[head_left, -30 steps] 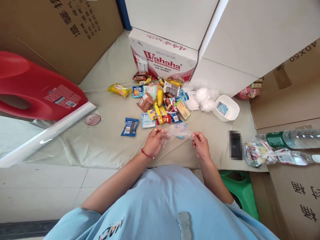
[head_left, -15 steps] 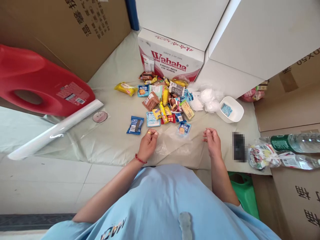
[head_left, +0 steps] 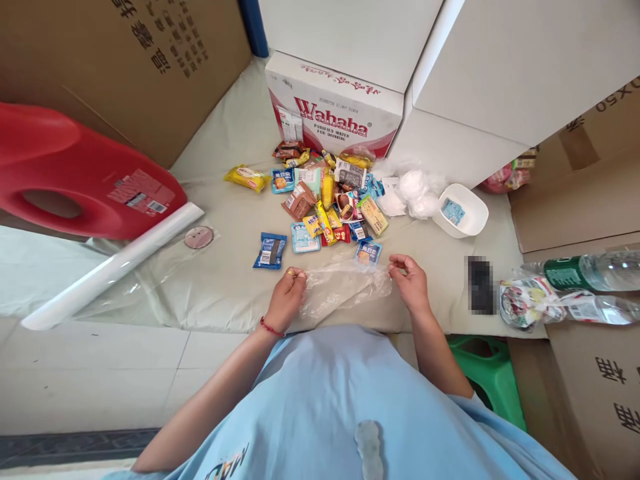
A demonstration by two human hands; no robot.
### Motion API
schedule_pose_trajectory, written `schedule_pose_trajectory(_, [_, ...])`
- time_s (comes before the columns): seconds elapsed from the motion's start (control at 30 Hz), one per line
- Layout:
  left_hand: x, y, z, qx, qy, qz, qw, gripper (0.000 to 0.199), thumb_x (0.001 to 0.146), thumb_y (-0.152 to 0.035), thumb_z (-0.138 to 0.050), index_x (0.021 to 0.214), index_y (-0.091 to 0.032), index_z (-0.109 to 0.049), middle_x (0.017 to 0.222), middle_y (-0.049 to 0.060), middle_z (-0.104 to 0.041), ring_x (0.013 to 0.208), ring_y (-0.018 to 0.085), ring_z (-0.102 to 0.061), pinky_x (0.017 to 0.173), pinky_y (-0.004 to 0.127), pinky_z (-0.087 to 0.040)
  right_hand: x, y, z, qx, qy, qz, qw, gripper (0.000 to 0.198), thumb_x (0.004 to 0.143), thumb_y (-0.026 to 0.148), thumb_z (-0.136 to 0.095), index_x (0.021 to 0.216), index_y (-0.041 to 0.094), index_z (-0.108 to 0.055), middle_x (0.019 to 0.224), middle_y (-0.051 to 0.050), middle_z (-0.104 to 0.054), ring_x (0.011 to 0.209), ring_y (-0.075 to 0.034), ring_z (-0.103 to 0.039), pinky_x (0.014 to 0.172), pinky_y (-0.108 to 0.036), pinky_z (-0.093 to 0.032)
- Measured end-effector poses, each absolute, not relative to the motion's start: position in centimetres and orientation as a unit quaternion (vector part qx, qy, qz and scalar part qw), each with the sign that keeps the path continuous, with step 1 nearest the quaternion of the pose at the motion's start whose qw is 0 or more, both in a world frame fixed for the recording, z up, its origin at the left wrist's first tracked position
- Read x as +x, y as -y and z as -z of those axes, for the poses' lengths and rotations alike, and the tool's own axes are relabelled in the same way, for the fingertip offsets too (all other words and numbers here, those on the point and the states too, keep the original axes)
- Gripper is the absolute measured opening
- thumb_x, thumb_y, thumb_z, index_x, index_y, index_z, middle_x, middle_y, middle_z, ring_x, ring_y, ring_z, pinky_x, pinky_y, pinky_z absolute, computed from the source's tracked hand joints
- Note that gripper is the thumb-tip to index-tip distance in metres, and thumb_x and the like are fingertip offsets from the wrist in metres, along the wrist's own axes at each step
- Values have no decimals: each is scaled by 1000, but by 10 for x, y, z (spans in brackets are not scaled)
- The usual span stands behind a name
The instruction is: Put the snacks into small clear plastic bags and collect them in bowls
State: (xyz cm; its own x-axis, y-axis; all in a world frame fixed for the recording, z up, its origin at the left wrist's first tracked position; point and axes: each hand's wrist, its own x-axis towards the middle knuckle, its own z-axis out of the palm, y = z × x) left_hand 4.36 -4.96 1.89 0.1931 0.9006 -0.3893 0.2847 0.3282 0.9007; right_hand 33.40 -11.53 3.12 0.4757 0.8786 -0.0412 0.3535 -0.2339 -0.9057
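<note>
At far left, a red jug [head_left: 75, 167] stands on the cloth-covered desk [head_left: 235, 293]; a roll of clear film [head_left: 115, 267] lies slantwise beside it, near end at the desk edge. Next, a round pink disc [head_left: 199, 237], then a yellow packet [head_left: 245, 178] farther back and a blue packet [head_left: 270, 251] nearer the person. Just below the blue packet is the left hand [head_left: 287, 293], red cord at the wrist: grip narrow, thumb and fingers pinching the left edge of a clear bag [head_left: 345, 293]. Bag spans the gap between the two hands, low over the desk, loose and wrinkled. Beyond it: a snack heap [head_left: 327, 200] in front of a water carton [head_left: 335, 113], plus a blue-and-white packet [head_left: 369, 253] at the bag's far edge; contact unclear. The right hand [head_left: 411, 285] is at the bag's right edge: grip narrow, fingers curled; cannot tell whether film lies between the fingertips. Farther right: white plastic bundles [head_left: 414, 193], a white tub [head_left: 473, 217] with a small blue packet [head_left: 453, 211] inside, a pixelated dark shape [head_left: 480, 285], and, at far right, two bottles [head_left: 575, 273] lying on their sides
</note>
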Motion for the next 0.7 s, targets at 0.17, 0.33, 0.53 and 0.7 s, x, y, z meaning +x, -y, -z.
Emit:
schedule_pose_trajectory(0.17, [36,54,-38,709,-585,-356,167,29,92,-34,-57,115,-16,-60,115,17,-64,115,31,-59,102,51,-46,335,130,-26,-721,411,-336,444,27,88,46,-64,95,21,-71,98,-6,-70,80,-20,-66,71,-35,-61])
schedule_pose_trajectory(0.33, [55,48,-57,925,-317,-151,149,26,96,-15,-44,98,-21,-69,99,9,-70,98,24,-66,89,40,-49,312,133,-41,-707,517,-209,435,38,99,51,-52,115,21,-68,110,-11,-69,102,-26,-65,89,-43,-58])
schedule_pose_trajectory(0.53, [89,37,-57,878,-416,121,204,53,108,-35,-26,159,-25,-38,126,13,-65,87,25,-71,71,36,-52,303,130,-44,-706,619,-162,302,33,98,44,-56,120,22,-70,108,-12,-71,101,-28,-65,91,-45,-54])
schedule_pose_trajectory(0.7, [85,37,-53,843,-476,147,203,59,107,-36,-32,165,-33,-26,129,14,-60,91,28,-72,74,38,-55,331,161,-33,-770,400,-299,398,32,93,51,-57,98,21,-67,80,-3,-66,64,-17,-58,60,-31,-49])
